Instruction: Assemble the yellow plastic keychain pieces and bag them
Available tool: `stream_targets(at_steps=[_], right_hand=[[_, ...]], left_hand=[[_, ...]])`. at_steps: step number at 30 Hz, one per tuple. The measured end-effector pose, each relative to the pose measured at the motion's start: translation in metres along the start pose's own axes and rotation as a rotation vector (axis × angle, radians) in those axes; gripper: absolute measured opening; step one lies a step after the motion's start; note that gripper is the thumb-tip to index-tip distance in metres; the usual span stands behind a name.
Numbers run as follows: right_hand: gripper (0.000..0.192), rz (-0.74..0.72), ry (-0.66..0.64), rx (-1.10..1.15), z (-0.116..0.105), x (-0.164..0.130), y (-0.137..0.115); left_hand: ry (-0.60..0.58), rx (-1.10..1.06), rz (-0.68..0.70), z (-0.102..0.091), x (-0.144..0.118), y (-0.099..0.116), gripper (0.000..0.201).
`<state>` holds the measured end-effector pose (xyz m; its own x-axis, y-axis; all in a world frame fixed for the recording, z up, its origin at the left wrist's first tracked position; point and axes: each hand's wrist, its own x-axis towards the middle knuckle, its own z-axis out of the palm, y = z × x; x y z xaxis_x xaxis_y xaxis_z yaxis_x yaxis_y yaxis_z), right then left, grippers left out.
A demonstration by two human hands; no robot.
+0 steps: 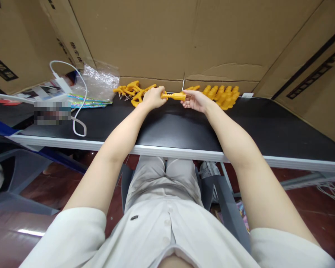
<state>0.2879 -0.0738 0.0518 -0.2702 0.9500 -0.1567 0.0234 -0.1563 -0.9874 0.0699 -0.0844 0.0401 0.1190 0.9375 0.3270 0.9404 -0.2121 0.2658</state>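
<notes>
Both hands meet over the far side of a black table (167,126). My left hand (153,98) is closed around one end of a yellow plastic part (174,96), and my right hand (194,100) grips its other end. The part lies level between them, just above the tabletop. Behind my left hand sits a pile of yellow handle-shaped pieces (132,92) with small metal screws. Behind my right hand lies a heap of yellow cap-like pieces (222,95).
Cardboard sheets (162,37) wall the table at the back and right. At the left are a clear plastic bag (99,82), a white charger with its cable (78,111) and colourful packets. Grey chairs (22,175) stand below on a red-brown floor.
</notes>
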Motion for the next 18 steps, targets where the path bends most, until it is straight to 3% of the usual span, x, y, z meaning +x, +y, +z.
stream_targets(at_steps=[6,10,13,18], right_hand=[[0.028,-0.005,0.021,0.059,0.001,0.001,0.000],[0.019,-0.082,0.065,0.137,-0.006,0.008,0.002],[0.011,-0.170,0.150,0.172,-0.021,0.017,0.003],[0.010,-0.367,0.373,-0.001,-0.044,0.030,0.007]], left_hand=[[0.039,-0.010,0.011,0.005,0.004,-0.005,0.047],[0.096,-0.102,0.128,0.015,0.012,-0.014,0.070],[0.120,-0.169,0.176,0.019,0.014,-0.017,0.089],[0.058,-0.173,0.155,0.013,0.009,-0.014,0.085]])
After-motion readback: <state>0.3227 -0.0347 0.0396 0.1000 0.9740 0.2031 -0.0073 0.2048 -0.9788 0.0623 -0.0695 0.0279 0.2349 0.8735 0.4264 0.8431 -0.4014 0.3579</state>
